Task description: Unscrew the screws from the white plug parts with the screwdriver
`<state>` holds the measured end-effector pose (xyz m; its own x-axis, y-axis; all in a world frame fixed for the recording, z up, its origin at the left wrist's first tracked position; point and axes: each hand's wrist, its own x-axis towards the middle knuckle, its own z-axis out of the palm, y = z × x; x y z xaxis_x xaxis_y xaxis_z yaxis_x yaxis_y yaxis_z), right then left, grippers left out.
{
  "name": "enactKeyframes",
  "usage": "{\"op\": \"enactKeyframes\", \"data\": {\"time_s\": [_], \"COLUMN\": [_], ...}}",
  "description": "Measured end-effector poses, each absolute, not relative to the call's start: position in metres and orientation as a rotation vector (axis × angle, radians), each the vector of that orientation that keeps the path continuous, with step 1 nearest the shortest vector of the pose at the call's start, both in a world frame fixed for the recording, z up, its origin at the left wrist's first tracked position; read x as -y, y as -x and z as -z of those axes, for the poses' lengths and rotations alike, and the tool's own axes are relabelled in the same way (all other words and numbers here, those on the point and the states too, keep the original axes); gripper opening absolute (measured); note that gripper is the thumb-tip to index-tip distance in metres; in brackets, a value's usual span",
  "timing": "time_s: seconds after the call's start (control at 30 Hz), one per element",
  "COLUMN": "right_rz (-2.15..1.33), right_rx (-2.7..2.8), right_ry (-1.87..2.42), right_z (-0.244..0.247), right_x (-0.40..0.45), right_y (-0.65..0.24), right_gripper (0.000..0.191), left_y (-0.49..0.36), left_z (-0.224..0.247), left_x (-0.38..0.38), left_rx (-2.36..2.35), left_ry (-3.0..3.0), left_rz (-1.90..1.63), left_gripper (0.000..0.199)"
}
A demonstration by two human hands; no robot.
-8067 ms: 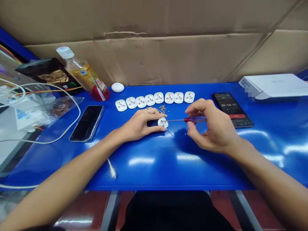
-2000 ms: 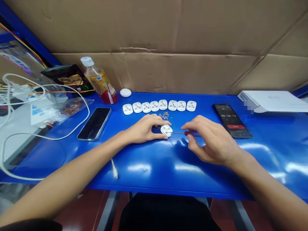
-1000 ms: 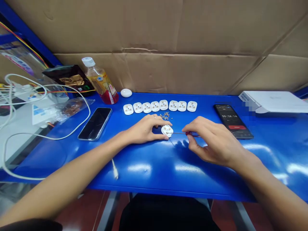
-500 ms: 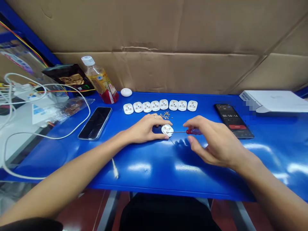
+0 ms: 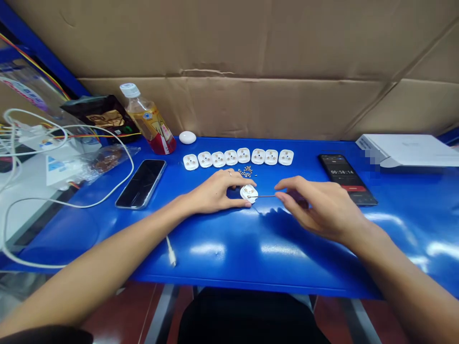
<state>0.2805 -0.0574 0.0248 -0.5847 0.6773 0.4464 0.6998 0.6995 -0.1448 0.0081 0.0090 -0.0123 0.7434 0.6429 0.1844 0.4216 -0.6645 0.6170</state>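
Observation:
My left hand grips a small white round-cornered part between thumb and forefinger, low over the blue table. From the right, my right hand holds a screwdriver by its handle, which the fingers mostly hide. The thin shaft points left, and its tip meets the white part near its lower metal piece. Just behind lies a small pile of brass-coloured screws. Farther back, several similar white parts with metal pieces stand in a curved row.
A phone lies at left, another phone showing a timer at right. Behind are a bottle, a white oval object and a white box. White cables loop at left; a cable plug lies in front.
The right thumb and fingers have closed around the screwdriver handle, where they were apart before. The left hand and the white part have barely moved.

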Motion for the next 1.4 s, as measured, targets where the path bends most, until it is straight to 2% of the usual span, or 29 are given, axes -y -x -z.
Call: {"op": "enactKeyframes", "data": {"time_s": [0.13, 0.23, 0.43, 0.6, 0.8, 1.1, 1.27, 1.4], "right_rz": [-0.014, 0.055, 0.020, -0.052, -0.042, 0.033, -0.052, -0.127], "right_rx": [2.467, 2.450, 2.496, 2.570, 2.442, 2.326, 2.345, 2.330], "right_ry": [0.917, 0.957, 0.904, 0.879, 0.897, 1.065, 1.157, 1.241], "right_z": [-0.026, -0.026, -0.025, -0.027, -0.027, -0.025, -0.018, -0.012], "right_x": [0.058, 0.058, 0.055, 0.053, 0.051, 0.047, 0.041, 0.037], "right_y": [-0.279, -0.280, -0.283, -0.283, -0.286, -0.289, -0.292, -0.290], "right_gripper": [0.015, 0.018, 0.009, 0.023, 0.023, 0.018, 0.018, 0.021], "left_y": [-0.008, -0.008, -0.007, -0.008, -0.008, -0.008, -0.008, -0.008], "left_z": [0.012, 0.012, 0.013, 0.013, 0.013, 0.014, 0.015, 0.010], "left_x": [-0.009, -0.009, -0.009, -0.008, -0.009, -0.009, -0.012, -0.011], "left_rx": [-0.795, -0.789, -0.789, -0.774, -0.768, -0.856, -0.968, -0.904], "left_ry": [-2.386, -2.391, -2.405, -2.399, -2.362, -2.276, -2.026, -2.156], "left_rz": [-0.537, -0.529, -0.539, -0.549, -0.565, -0.680, -0.841, -0.765], "left_gripper": [0.051, 0.049, 0.051, 0.049, 0.051, 0.069, 0.045, 0.033]}}
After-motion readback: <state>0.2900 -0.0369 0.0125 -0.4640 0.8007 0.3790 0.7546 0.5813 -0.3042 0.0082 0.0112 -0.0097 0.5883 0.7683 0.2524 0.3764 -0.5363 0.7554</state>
